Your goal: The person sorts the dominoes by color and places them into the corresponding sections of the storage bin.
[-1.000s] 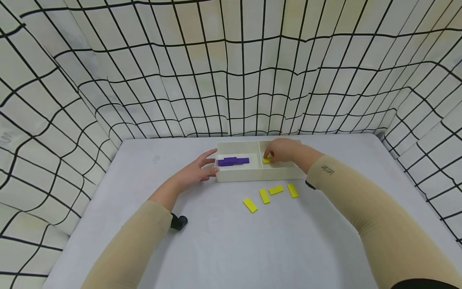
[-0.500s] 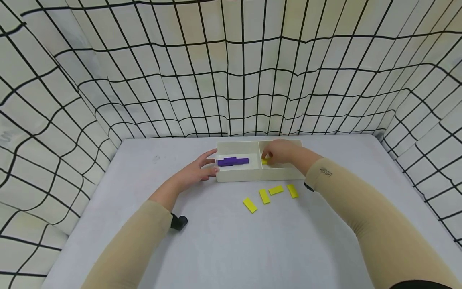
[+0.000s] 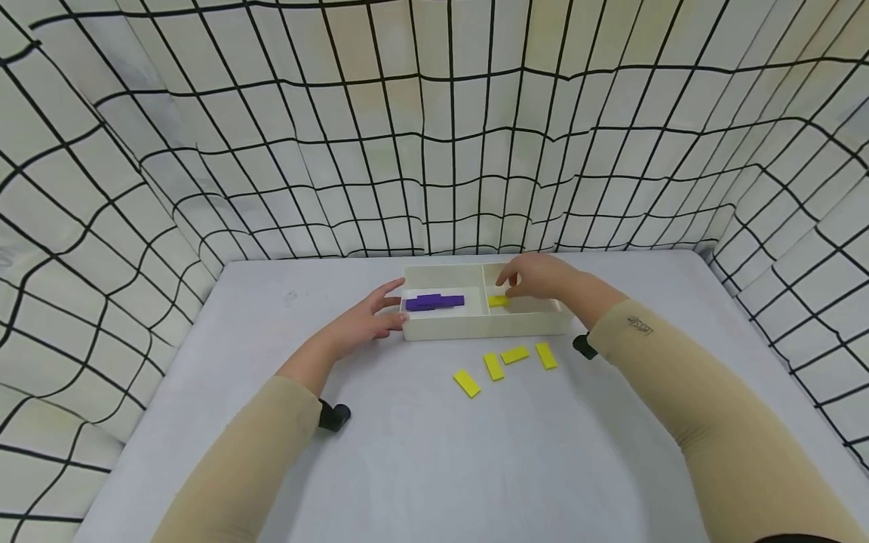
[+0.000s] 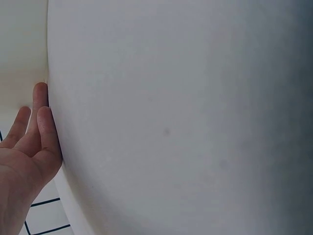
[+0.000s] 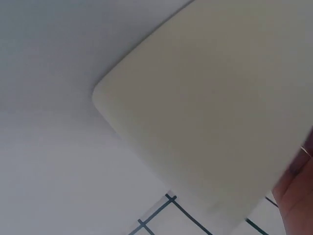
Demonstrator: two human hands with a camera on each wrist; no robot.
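A white two-compartment box (image 3: 448, 329) stands near the far edge of the table. Purple rectangular pieces (image 3: 434, 302) lie together in its left compartment; a yellow piece (image 3: 498, 301) lies in the right one, close to the divider. My left hand (image 3: 366, 317) rests against the box's left end with fingers spread, and the left wrist view shows its fingertips (image 4: 40, 93) at the box wall. Above the yellow piece, my right hand (image 3: 539, 277) hovers inside the right compartment with fingers bent loosely and nothing held. In the right wrist view the box wall (image 5: 205, 98) hides most of that hand.
Several loose yellow pieces (image 3: 467, 383) are scattered on the white table (image 3: 434, 460) in front of the box. Walls covered with black netting (image 3: 451, 139) rise behind the table and on both sides.
My right hand has let go of the yellow piece beside the divider and lifted slightly off it. The left hand stays at the box's left end.
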